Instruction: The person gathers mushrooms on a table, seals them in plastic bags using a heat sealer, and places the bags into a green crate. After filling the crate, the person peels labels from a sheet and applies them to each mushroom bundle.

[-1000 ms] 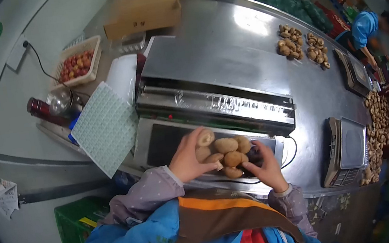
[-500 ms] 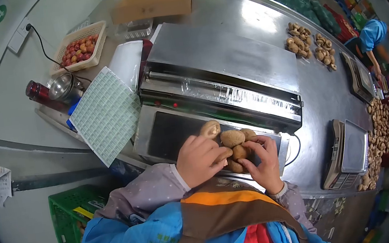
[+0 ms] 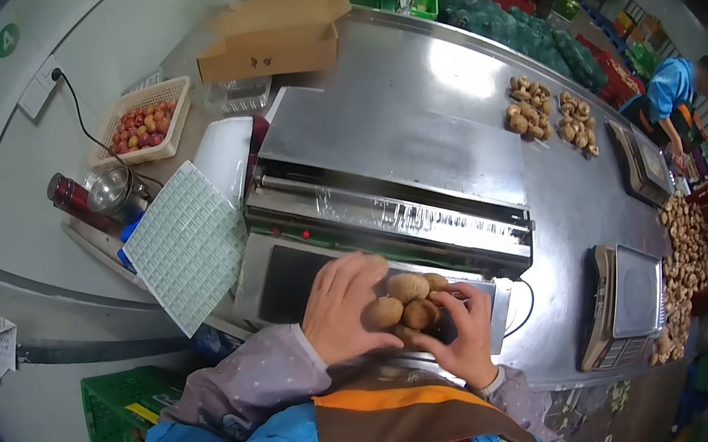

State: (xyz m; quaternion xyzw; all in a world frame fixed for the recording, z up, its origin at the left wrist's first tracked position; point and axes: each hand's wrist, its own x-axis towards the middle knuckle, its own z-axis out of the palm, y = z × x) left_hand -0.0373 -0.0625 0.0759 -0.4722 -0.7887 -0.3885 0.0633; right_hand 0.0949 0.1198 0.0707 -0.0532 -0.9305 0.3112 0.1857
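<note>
Several brown shiitake mushrooms (image 3: 408, 287) sit in a cluster between my hands, at the front edge of the wrapping machine (image 3: 390, 216). My left hand (image 3: 341, 311) cups their left side, thumb low and fingers stretched along the far side. From the right, my right hand (image 3: 466, 339) grips the cluster between thumb and curled fingers. One mushroom shows its dark underside (image 3: 420, 314). Whether a tray lies beneath them is hidden by my hands. Behind them, clear film (image 3: 388, 204) is on the machine's roller.
Two mushroom piles (image 3: 529, 109) lie at the back right. Two scales (image 3: 623, 301) stand to the right, beside a long mushroom heap (image 3: 685, 256). A label sheet (image 3: 188, 244), a basket of red fruit (image 3: 182, 123) and a cardboard box (image 3: 271, 52) are leftward. A co-worker (image 3: 672, 86) bends far right.
The mushroom my left hand held has joined the cluster. That hand's fingers have spread around the group, and my right hand stays at its right side. The view has shifted slightly.
</note>
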